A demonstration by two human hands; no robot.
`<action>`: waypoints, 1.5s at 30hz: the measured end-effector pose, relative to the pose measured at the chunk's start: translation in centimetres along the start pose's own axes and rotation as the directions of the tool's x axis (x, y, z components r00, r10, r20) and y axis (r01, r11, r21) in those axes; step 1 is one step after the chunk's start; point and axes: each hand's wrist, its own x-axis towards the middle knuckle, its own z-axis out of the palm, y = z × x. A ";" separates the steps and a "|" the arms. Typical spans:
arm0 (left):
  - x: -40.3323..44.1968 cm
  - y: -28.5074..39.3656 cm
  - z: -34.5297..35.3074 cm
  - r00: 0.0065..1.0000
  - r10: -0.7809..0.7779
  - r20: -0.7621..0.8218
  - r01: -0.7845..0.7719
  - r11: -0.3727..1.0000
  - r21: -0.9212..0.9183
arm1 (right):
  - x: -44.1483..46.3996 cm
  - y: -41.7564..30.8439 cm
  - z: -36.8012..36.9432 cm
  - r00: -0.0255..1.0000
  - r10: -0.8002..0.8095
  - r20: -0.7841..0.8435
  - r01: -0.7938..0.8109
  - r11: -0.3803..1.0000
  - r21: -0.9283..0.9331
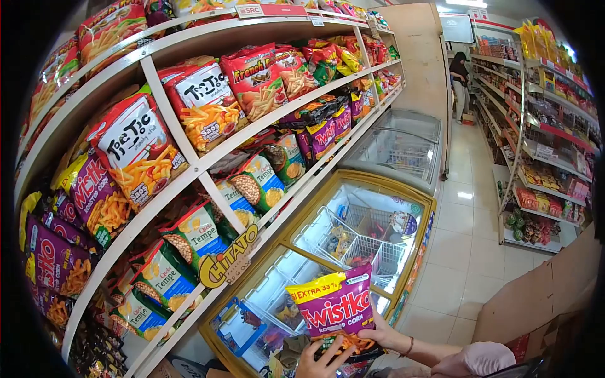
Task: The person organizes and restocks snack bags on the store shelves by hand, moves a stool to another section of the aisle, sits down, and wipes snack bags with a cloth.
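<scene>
A purple and yellow Twistko roasted corn snack bag [334, 302] is held upright above the freezer, its printed front facing me. My left hand [324, 360] lies over the bag's lower front edge, fingers closed against it. The bag's right side is gripped by my right hand [380, 331], with part of the fingers hidden behind it. Beneath and left of my left hand, a dull brownish package [288, 354] shows partly; I cannot tell what it is.
Slanted snack shelves [170, 129] full of chip bags rise at the left, with a Chitato sign [228, 257] on the lower rail. A gold-framed chest freezer [432, 211] stands below; a grey freezer [435, 135] is behind it. Stocked racks [535, 145] and a person [459, 85] are farther right.
</scene>
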 end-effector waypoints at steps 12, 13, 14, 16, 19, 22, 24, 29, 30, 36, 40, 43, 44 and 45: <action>1.3 2.0 0.5 0.947 -0.312 0.079 0.319 0.872 -0.371 | -4.9 4.2 -4.1 0.874 0.468 -0.132 -0.332 0.773 0.541; 0.7 1.9 0.6 0.910 -0.408 0.075 0.396 0.797 -0.457 | -5.8 4.7 -4.0 0.887 0.434 -0.158 -0.314 0.817 0.483; 0.0 1.8 0.9 0.862 -0.500 0.081 0.460 0.707 -0.537 | -6.5 5.1 -3.8 0.900 0.397 -0.180 -0.294 0.857 0.423; -2.6 0.9 3.3 0.825 -0.530 0.194 0.491 0.506 -0.709 | -7.7 5.3 -2.9 0.960 0.260 -0.107 -0.234 0.950 0.207; -6.6 2.0 5.3 0.734 -0.576 0.360 0.461 0.034 -0.887 | -8.9 1.8 1.7 0.980 0.196 0.042 -0.196 0.981 -0.003; -7.5 2.3 3.5 0.760 -0.552 0.344 0.360 -0.084 -0.929 | -9.7 3.2 2.6 0.989 0.116 0.087 -0.108 0.990 -0.090; -8.8 1.7 3.8 0.783 -0.553 0.286 0.323 -0.032 -0.946 | -9.8 3.4 3.5 0.988 0.138 0.076 -0.135 0.990 -0.045; -8.8 2.6 2.1 0.770 -0.577 0.273 0.285 -0.072 -0.956 | -9.7 4.7 3.5 0.992 0.102 0.076 -0.100 0.995 -0.022; -8.8 2.6 1.9 0.773 -0.575 0.269 0.291 -0.055 -0.955 | -9.7 4.8 3.4 0.993 0.078 0.088 -0.077 0.997 -0.013; -4.6 4.7 2.6 0.733 -0.633 0.248 0.335 0.019 -0.942 | -9.3 2.7 0.3 0.991 0.118 0.063 -0.126 0.982 0.139; -0.5 7.1 9.0 0.725 -0.634 0.269 0.296 -0.066 -0.953 | -8.3 -0.7 -6.4 0.992 0.116 0.054 -0.122 0.984 0.127; 5.8 8.8 14.8 0.742 -0.645 0.182 0.409 0.220 -0.886 | -7.1 -3.9 -14.4 0.994 0.113 0.002 -0.113 0.992 0.051; 7.6 9.1 16.2 0.745 -0.646 0.165 0.454 0.310 -0.835 | -6.9 -4.9 -16.9 0.993 0.116 -0.014 -0.115 0.993 0.035; 11.2 10.1 16.2 0.786 -0.610 0.096 0.338 0.295 -0.894 | -6.5 -6.1 -19.2 0.994 0.108 -0.013 -0.106 0.991 0.076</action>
